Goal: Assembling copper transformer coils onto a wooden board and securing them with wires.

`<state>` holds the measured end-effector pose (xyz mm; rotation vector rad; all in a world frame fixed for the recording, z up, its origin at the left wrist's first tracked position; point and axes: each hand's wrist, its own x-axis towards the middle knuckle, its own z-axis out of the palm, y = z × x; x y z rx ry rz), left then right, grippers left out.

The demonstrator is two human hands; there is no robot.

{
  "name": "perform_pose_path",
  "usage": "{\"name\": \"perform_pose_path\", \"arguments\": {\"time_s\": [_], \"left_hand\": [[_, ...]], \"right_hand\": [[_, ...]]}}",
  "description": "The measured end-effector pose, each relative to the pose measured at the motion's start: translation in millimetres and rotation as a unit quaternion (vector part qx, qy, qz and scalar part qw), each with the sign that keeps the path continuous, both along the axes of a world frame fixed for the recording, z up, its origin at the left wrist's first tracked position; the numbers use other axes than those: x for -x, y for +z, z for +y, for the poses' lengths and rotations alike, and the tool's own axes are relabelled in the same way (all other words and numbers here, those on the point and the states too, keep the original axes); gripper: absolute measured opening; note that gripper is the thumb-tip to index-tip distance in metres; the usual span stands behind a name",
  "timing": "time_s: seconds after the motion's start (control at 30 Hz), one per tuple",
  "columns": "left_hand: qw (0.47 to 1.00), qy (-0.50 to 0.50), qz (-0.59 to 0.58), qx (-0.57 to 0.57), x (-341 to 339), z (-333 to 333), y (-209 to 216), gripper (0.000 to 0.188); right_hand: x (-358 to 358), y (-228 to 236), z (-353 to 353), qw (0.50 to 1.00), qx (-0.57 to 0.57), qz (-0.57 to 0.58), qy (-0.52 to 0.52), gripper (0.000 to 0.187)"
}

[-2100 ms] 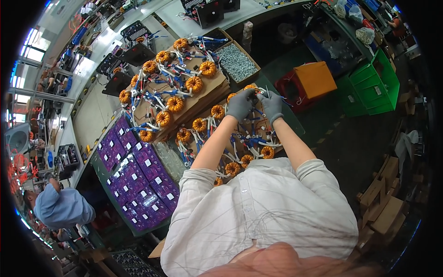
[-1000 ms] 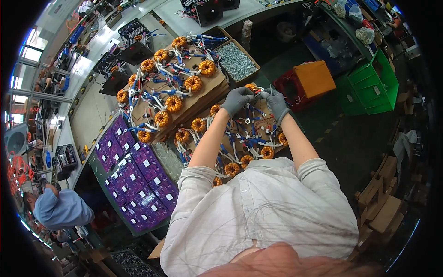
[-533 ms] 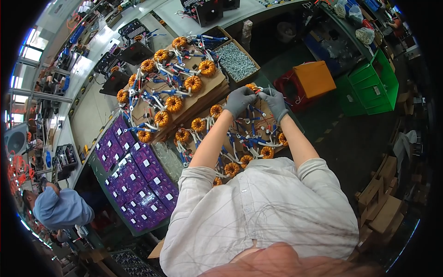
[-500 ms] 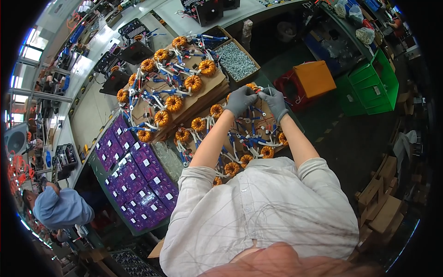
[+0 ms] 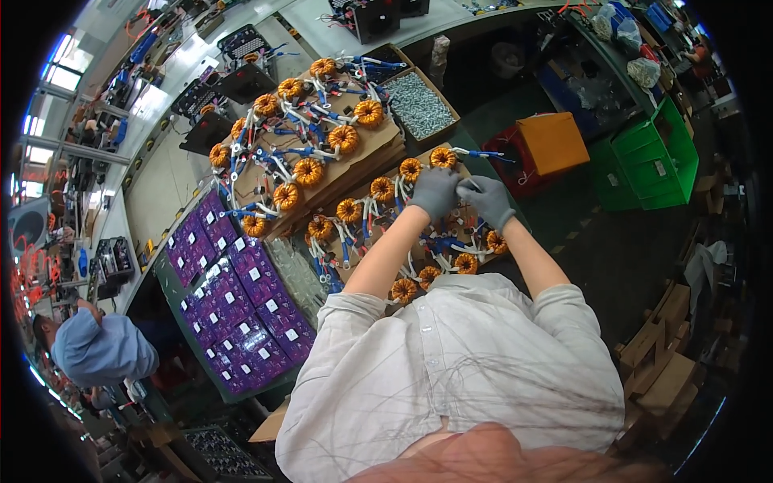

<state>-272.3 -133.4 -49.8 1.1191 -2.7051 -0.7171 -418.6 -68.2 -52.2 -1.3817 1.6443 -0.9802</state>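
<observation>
Both my hands wear grey gloves and meet above the right part of the near cardboard sheet. My left hand (image 5: 435, 195) is closed, its knuckles upward, just below an orange wire-wound toroid coil (image 5: 443, 157). Next to it, my right hand (image 5: 488, 201) is curled with thumb and fingertips pressed together, almost touching the left. Whatever lies between the fingers is hidden. Blue-sleeved leads (image 5: 477, 153) with ring terminals stick out rightward from that coil. More toroid coils, such as one at the left (image 5: 382, 189), lie around my wrists with white, blue and red leads.
A second cardboard stack (image 5: 366, 149) with several coils lies farther left. Beyond it is a box of screws (image 5: 420, 105). Purple circuit boards (image 5: 250, 314) cover the table's left. An orange-topped red stool (image 5: 551, 143) and green crates (image 5: 656, 157) stand right. A person in blue (image 5: 105, 350) works far left.
My hands have come down toward me from the top coil, which now lies uncovered with its leads pointing right. The view has shifted slightly.
</observation>
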Motion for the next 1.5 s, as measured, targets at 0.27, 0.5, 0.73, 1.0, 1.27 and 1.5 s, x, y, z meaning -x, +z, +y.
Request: {"name": "perform_pose_path", "arguments": {"time_s": [0.27, 0.5, 0.73, 1.0, 1.27, 1.5], "left_hand": [[0.933, 0.217, 0.282, -0.049, -103.4, 58.9, 24.2, 0.027], [0.779, 0.608, 0.153, -0.004, -275.9, 78.9, -14.4, 0.034], [0.776, 0.608, 0.128, -0.107, -291.9, 51.5, -93.8, 0.057], [0.761, 0.63, 0.062, -0.143, -248.9, 39.6, -62.9, 0.06], [0.71, 0.674, 0.046, -0.2, -223.6, 25.9, -41.7, 0.065], [0.557, 0.55, 0.494, -0.378, -271.3, 22.7, -81.5, 0.039]], "right_hand": [[84.5, 24.0, 53.3, 0.965, -0.047, -0.135, -0.221, 0.022], [92.2, -41.7, 120.8, 0.957, -0.259, -0.065, -0.112, 0.053], [75.9, -29.8, 111.6, 0.939, -0.334, -0.07, -0.036, 0.058], [84.3, -53.2, 119.5, 0.946, -0.324, -0.002, 0.011, 0.055], [74.8, -40.1, 117.4, 0.941, -0.335, -0.038, 0.0, 0.045], [79.7, -33.1, 104.3, 0.888, -0.401, -0.224, 0.001, 0.04]]}}
